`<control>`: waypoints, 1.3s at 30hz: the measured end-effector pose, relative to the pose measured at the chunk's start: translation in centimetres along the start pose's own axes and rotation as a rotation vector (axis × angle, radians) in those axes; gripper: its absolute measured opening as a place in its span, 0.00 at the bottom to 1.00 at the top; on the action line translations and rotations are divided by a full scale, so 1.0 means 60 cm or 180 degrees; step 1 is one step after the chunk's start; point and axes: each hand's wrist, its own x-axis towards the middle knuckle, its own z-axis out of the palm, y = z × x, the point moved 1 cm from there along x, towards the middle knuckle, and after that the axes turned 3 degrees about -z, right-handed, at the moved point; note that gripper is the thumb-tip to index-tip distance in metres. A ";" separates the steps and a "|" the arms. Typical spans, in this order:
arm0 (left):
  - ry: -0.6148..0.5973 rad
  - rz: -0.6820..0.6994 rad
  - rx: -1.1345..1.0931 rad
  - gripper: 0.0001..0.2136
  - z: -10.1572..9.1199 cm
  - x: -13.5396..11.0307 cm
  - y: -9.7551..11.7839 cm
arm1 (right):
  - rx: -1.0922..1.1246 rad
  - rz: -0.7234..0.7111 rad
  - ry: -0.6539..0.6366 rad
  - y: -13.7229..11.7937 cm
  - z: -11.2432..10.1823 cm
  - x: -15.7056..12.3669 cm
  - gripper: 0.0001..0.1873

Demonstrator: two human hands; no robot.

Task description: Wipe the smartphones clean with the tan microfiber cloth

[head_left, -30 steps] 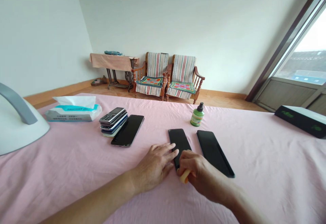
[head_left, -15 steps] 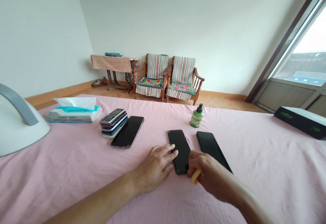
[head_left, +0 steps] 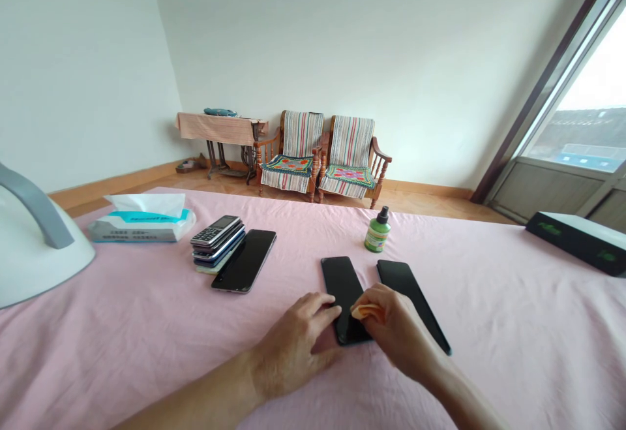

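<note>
R hand point(head_left: 396, 332) has its fingers pinched shut on a small yellow pad point(head_left: 364, 311), pressed to the near half of the black phone point(head_left: 342, 283). That phone lies flat on the pink tablecloth point(head_left: 147, 325), just left of a 2nd black phone point(head_left: 408, 286) & in front of the green bottle point(head_left: 377, 234). L hand point(head_left: 293, 338) lies open & flat, fingertips on the phone's left edge; imo best done w/ light, even strokes along the glass, L hand pinning the phone so it can't skid or bump the 2nd one.
</note>
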 end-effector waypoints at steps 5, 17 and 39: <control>-0.0011 -0.0073 -0.0043 0.28 -0.003 0.001 0.005 | 0.0724 0.0414 0.0249 0.002 -0.007 0.002 0.06; 0.0376 -0.0132 0.0620 0.21 0.000 -0.007 0.022 | 0.1368 -0.0120 0.0259 -0.035 0.007 0.001 0.08; 0.0312 0.0006 0.0506 0.22 0.011 -0.030 0.029 | 0.0324 -0.0811 0.1187 0.004 0.018 0.015 0.16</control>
